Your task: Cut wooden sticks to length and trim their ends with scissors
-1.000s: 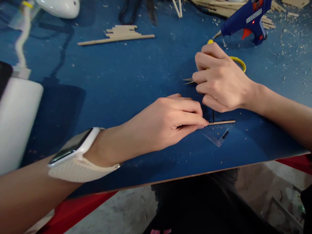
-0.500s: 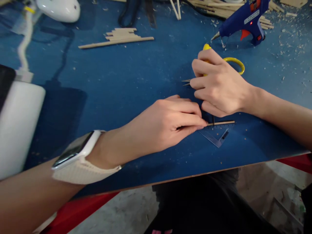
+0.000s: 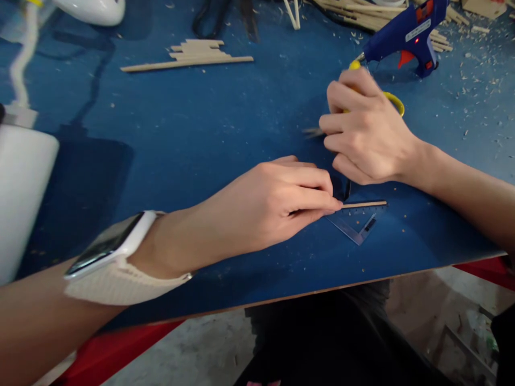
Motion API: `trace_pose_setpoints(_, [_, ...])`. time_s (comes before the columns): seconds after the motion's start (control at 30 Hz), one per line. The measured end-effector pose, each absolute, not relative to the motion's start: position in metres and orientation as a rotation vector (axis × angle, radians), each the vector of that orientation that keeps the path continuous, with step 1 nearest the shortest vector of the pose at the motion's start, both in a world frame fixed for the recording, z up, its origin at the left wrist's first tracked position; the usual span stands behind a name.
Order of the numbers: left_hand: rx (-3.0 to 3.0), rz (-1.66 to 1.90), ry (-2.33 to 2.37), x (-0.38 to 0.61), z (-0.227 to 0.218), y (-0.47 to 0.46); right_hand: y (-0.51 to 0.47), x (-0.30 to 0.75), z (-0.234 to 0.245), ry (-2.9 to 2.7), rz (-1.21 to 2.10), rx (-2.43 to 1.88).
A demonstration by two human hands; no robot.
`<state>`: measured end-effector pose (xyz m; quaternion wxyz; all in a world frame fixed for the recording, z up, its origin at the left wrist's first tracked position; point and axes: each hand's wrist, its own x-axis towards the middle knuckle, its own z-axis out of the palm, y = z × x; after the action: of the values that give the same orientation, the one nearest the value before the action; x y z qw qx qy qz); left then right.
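Observation:
My left hand [image 3: 285,203] presses a thin wooden stick [image 3: 366,204] at the table's near side, its fingertips closed over the stick's left end. Under and beside the stick lies a small clear set square [image 3: 356,233], partly covered by those fingers. My right hand [image 3: 366,128] is curled round what looks like a yellow utility knife [image 3: 354,65], most of it hidden in the fist. A dark, blade-like tip [image 3: 347,188] shows below the fist, just above the stick. Yellow-handled scissors [image 3: 395,103] show behind this hand, their blurred points at its left; whether it touches them I cannot tell.
A blue glue gun [image 3: 398,37] with a lit red light stands behind my right hand. Cut sticks [image 3: 193,59] lie at the back left, near dark-handled tools [image 3: 211,21]. A white device [image 3: 32,177] with a cable stands at the left. Wood shavings litter the right.
My right hand has risen slightly away from the stick, taking the yellow tool with it; the dark tip no longer crosses the stick. My left hand stays on the stick. The view has shifted slightly.

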<state>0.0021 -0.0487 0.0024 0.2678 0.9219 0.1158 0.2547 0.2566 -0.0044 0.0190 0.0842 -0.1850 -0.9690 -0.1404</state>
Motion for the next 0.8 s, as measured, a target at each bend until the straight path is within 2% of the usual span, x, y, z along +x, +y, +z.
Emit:
trace_pose_setpoints(0.33, [2.499,0.691,0.344,0.0017,0.0014,-0.0491,-0.0010,0.2619,0.0116,-2.584,-0.570,-0.458])
trace_pose_setpoints(0.53, [2.481,0.712,0.345,0.0015,-0.0011,-0.0500,-0.0004,0.2640,0.0153,-2.745,-0.274,-0.448])
trace_pose_setpoints(0.8, [2.454,0.697,0.368,0.0029,-0.0009,-0.0514,0.0039,0.2613,0.0135,-2.810,-0.111,-0.492])
